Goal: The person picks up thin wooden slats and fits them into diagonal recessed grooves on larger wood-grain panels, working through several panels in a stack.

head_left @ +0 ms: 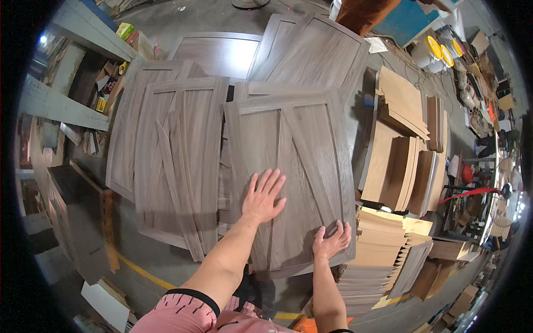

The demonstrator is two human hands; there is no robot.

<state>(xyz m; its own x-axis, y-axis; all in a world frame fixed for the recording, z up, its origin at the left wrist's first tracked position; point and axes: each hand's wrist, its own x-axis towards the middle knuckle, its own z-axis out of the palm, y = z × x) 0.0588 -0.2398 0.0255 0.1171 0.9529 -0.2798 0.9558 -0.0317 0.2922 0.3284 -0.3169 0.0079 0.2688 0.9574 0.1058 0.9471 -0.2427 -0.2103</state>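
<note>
The door panel [288, 177], grey wood grain with a diagonal brace, lies atop a stack in front of us. Our left hand [264, 197] rests flat on it, fingers spread, gripping nothing; our right hand [332, 240] curls over its near corner. We should keep it level and slide it squarely. More panels [172, 161] and pale boards [400, 161] crowd the concrete floor [166, 261].
</note>
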